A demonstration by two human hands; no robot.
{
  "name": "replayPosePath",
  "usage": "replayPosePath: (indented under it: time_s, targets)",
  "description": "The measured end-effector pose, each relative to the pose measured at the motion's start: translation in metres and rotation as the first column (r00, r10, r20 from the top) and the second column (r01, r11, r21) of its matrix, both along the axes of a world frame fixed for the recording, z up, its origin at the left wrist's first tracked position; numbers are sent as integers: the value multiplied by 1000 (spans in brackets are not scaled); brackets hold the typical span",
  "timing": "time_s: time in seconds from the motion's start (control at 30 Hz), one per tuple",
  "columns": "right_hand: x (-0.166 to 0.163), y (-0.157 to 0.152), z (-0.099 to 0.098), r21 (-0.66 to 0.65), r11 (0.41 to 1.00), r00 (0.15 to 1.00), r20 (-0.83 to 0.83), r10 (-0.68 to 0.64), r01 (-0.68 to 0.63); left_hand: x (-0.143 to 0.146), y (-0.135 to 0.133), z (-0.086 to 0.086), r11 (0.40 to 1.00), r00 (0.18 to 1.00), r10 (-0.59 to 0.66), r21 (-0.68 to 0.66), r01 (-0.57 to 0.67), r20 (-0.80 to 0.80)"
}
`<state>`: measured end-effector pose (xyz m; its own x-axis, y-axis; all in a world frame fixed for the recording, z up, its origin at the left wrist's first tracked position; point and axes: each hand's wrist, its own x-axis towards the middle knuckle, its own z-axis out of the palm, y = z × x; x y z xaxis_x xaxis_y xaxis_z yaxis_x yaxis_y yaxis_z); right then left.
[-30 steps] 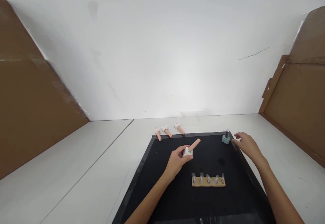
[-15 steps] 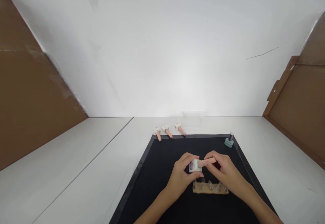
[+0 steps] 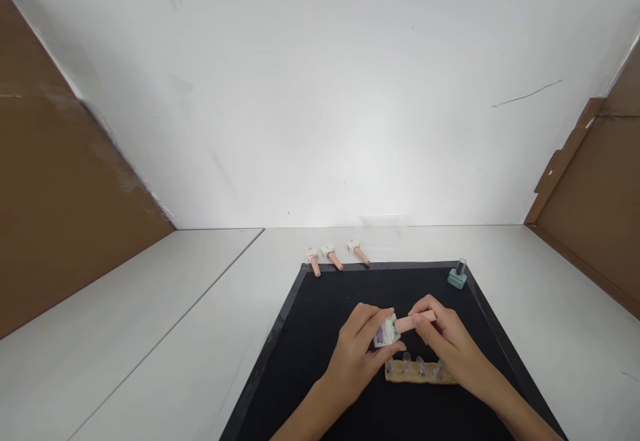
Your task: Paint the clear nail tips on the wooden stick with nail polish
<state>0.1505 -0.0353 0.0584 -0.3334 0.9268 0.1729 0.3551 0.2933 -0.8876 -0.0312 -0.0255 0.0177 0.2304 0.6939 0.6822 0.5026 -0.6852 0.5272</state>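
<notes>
Between my hands, above the black mat, is a nail polish bottle, white with a purple patch and lying on its side. My left hand pinches its square body between thumb and fingers. The long peach cap points right from the bottle's neck, and my right hand grips it. Whether cap and bottle are screwed tight I cannot tell. Just below my hands lies a tan strip with several clear, nail-tip-like pieces standing on it; my right hand covers its right end.
Three white nail polish bottles with peach caps lie along the far edge of the black mat. A teal nail polish bottle with a grey cap stands at the far right corner. Cardboard panels flank both sides, and a white wall rises behind.
The held bottle has tilted slightly, and my right hand has shifted a little along the cap. The view has moved slightly. Both hands keep their hold.
</notes>
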Motion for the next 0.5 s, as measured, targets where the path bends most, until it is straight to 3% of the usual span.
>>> replayPosePath:
  time_s: [0.1,0.33,0.5]
  targets:
    - [-1,-1,-5,-16,1000,998,-55,-8,7,1,0,2,1000,999,-14,-2,14,50]
    - [4,-4,-4,218,975,999,9,36,-37,1,0,5,997,985,-63,-31,69,158]
    - [6,-1,3,159,986,994,-83,65,-51,0,0,8,971,964,-108,-184,155,242]
